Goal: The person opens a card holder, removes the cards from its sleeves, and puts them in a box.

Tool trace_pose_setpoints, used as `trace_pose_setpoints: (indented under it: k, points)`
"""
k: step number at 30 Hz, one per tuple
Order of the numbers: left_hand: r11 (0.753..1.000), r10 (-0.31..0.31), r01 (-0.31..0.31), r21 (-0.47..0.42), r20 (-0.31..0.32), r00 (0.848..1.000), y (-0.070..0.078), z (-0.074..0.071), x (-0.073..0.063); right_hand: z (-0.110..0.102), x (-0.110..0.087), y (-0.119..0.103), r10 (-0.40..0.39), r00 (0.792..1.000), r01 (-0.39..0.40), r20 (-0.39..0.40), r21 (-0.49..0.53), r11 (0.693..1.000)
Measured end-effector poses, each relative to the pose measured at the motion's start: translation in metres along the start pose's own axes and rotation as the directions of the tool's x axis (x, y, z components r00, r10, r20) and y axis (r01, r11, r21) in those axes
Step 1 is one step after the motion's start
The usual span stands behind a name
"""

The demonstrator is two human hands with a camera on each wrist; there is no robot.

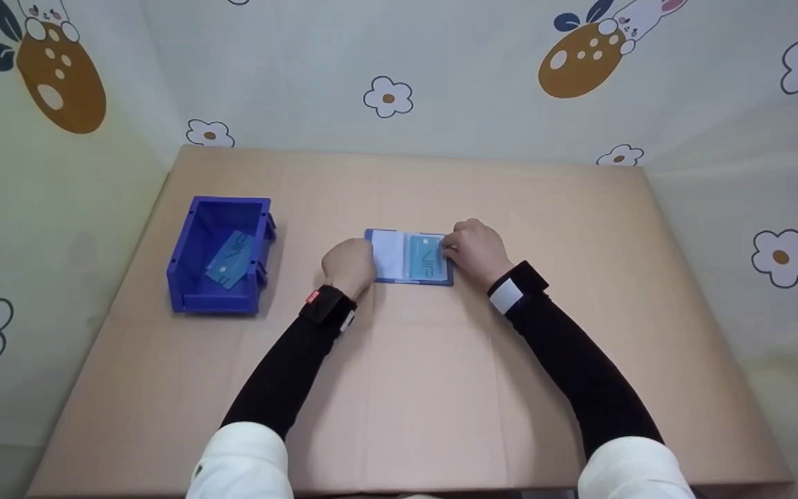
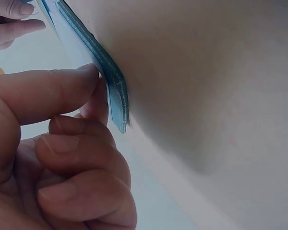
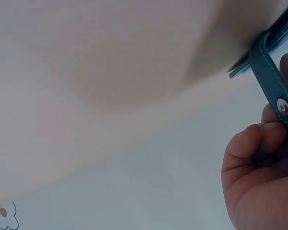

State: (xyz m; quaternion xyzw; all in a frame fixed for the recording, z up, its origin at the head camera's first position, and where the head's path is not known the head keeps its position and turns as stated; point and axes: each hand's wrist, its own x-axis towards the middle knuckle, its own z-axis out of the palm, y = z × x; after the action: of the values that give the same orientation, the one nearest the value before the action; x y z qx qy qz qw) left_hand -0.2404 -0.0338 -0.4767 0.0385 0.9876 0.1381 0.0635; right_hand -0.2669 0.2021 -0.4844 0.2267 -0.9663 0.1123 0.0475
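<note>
A blue card holder [image 1: 388,259] lies open on the table, with clear sleeves inside. A teal card [image 1: 425,258] marked VIP shows in its right-hand sleeve. My left hand [image 1: 349,266] pinches the holder's left edge between thumb and forefinger, the other fingers curled in. At the opposite edge, my right hand [image 1: 480,251] has its fingertips together on the holder, beside the card's upper right corner. The right wrist view shows the holder's strap [image 3: 270,75] with a metal snap standing up against those fingers. Whether they also touch the card is hidden.
A blue plastic bin [image 1: 215,303] stands to the left of the holder, with teal VIP cards [image 1: 232,260] lying inside. Brown covering lies over the table [image 1: 427,388]. Patterned curtains [image 1: 302,83] hang behind and at both sides.
</note>
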Motion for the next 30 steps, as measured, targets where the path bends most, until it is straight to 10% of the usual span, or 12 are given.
trace_pose_setpoints:
  k: [30]
  points:
    - [0.999, 0.017, -0.018, -0.029, -0.016, 1.0, -0.0017, 0.0007, -0.002, 0.0052, -0.0014, -0.0002, -0.008, 1.0, 0.008, 0.011, -0.006, 1.0]
